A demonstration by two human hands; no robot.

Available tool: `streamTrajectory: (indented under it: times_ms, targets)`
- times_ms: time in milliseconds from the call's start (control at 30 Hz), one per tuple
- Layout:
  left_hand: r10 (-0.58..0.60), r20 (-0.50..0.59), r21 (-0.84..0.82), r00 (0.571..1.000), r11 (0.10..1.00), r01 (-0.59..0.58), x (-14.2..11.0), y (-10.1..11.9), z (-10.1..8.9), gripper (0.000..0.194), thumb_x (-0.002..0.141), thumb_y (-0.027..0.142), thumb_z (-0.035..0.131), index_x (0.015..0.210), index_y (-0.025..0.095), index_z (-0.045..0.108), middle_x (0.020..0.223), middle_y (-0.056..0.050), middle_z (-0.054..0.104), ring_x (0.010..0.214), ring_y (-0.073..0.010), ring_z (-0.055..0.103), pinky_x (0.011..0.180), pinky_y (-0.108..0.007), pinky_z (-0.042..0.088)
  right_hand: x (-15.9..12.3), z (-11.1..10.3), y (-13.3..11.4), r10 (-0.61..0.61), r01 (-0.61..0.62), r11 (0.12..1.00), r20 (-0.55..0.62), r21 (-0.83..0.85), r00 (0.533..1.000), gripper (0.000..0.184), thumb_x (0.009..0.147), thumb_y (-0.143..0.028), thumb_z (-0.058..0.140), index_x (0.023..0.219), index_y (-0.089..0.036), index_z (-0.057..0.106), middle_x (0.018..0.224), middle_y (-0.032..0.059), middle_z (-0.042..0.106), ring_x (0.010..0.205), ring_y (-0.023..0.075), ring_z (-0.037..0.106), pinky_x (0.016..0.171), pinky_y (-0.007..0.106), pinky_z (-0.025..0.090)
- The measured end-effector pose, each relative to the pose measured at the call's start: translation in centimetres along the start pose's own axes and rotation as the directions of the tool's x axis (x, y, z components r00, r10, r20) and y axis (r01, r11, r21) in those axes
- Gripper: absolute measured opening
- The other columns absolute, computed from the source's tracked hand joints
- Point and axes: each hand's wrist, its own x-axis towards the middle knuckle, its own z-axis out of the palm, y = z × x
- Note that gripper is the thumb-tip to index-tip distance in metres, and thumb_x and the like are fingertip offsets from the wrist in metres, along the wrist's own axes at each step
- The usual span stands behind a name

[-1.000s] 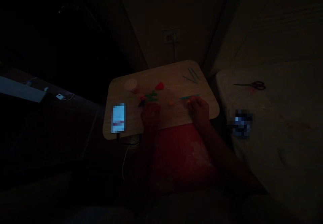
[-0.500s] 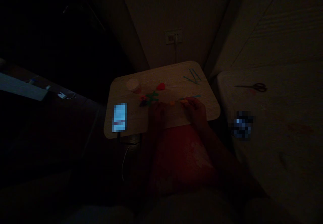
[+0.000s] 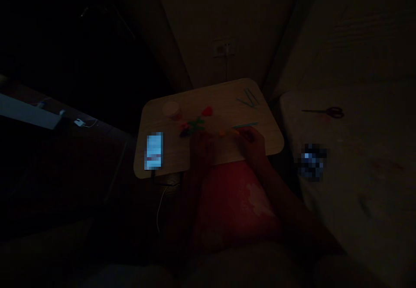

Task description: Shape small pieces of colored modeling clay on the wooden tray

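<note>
Both hands are sitting nearer each other than a second ago: the left hand (image 3: 202,145) is shifting toward three o'clock, the right hand (image 3: 252,140) toward nine. Moving along with the right hand is a yellow-orange piece (image 3: 235,131), now showing less at its fingertips than half a second ago. In this inspector's judgement, the handling of that piece is continuing, with both hands drawing in around the middle of the small table (image 3: 173,153).

Taking twelve as the table's far edge, the right hand is lying toward four o'clock. Its thumb and forefinger are curling together and appear to be pinching the yellow-orange piece. The left hand is resting toward seven o'clock; its fingers are blurring into shadow, and whether they are spread, pressed together or holding anything is not determinable. Between the hands, near the centre, a small orange piece (image 3: 222,132) is lying apart from both.

Just beyond the right fingers, at three o'clock, a teal stick (image 3: 247,124) is lying; whether they are touching it is unclear. A green piece (image 3: 196,124) is lying just beyond the left hand, with pink and dark lumps (image 3: 184,127) beside it toward nine. A red piece (image 3: 207,111) is lying at twelve, a tub (image 3: 171,109) is standing at ten, and a lit screen (image 3: 154,151) is glowing at eight.
</note>
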Motion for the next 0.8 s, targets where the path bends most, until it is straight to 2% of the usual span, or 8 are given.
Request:
streamTrajectory:
  times_ms: [133, 333, 533, 700, 800]
  targets:
    - [-0.033, -0.026, -0.124, 0.999, 0.992, 0.03, 0.1, 1.5, -0.4, 0.014, 0.101, 0.026, 0.059, 0.105, 0.02, 0.071, 0.103, -0.008, 0.071, 0.102, -0.0233, 0.067, 0.095, -0.04, 0.056, -0.3, 0.1, -0.4, -0.027, 0.027, 0.999, 0.007, -0.023, 1.0, 0.033, 0.077, -0.051, 0.085, 0.09, -0.025, 0.069, 0.093, 0.0054, 0.077, 0.087, 0.0217, 0.072, 0.079, 0.035, 0.06]
    - [-0.081, 0.073, -0.332, 0.994, 0.938, 0.1, 0.1, 3.5, 0.5, 0.018, 0.1, 0.029, 0.066, 0.112, 0.021, 0.077, 0.108, -0.009, 0.079, 0.097, -0.0204, 0.073, 0.087, -0.035, 0.061, -1.3, -0.2, -1.3, -0.097, 0.112, 0.989, 0.14, -0.1, 0.985, 0.027, 0.079, -0.049, 0.085, 0.085, -0.025, 0.073, 0.09, 0.0045, 0.076, 0.084, 0.021, 0.07, 0.078, 0.035, 0.059]
    - [-0.097, 0.162, -0.508, 0.982, 0.845, 0.168, -0.5, 3.8, 1.4, 0.019, 0.1, 0.032, 0.068, 0.109, 0.023, 0.081, 0.115, -0.009, 0.08, 0.109, -0.0244, 0.075, 0.1, -0.043, 0.06, -1.6, -0.4, -1.8, -0.194, 0.221, 0.968, 0.201, -0.116, 0.96, 0.022, 0.082, -0.045, 0.084, 0.079, -0.026, 0.075, 0.086, 0.0047, 0.073, 0.084, 0.0219, 0.068, 0.078, 0.038, 0.056]
    - [-0.137, 0.303, -0.585, 0.943, 0.755, 0.297, -0.2, 3.8, 1.2, 0.02, 0.098, 0.038, 0.069, 0.1, 0.023, 0.083, 0.105, -0.007, 0.083, 0.099, -0.0231, 0.077, 0.093, -0.039, 0.063, -1.7, -0.7, -1.7, -0.134, 0.152, 0.981, 0.153, -0.119, 0.979, 0.035, 0.074, -0.047, 0.09, 0.082, -0.025, 0.063, 0.081, -0.0001, 0.065, 0.074, 0.0174, 0.06, 0.068, 0.031, 0.051]
    - [-0.096, 0.358, -0.611, 0.929, 0.728, 0.311, 0.2, 3.8, 0.7, 0.025, 0.099, 0.041, 0.068, 0.09, 0.022, 0.082, 0.096, -0.006, 0.083, 0.091, -0.0221, 0.077, 0.087, -0.037, 0.063, -1.8, -1.0, -1.7, -0.063, 0.087, 0.991, 0.221, -0.103, 0.973, 0.037, 0.073, -0.048, 0.091, 0.086, -0.025, 0.065, 0.082, -0.0005, 0.067, 0.073, 0.0164, 0.06, 0.066, 0.03, 0.05]
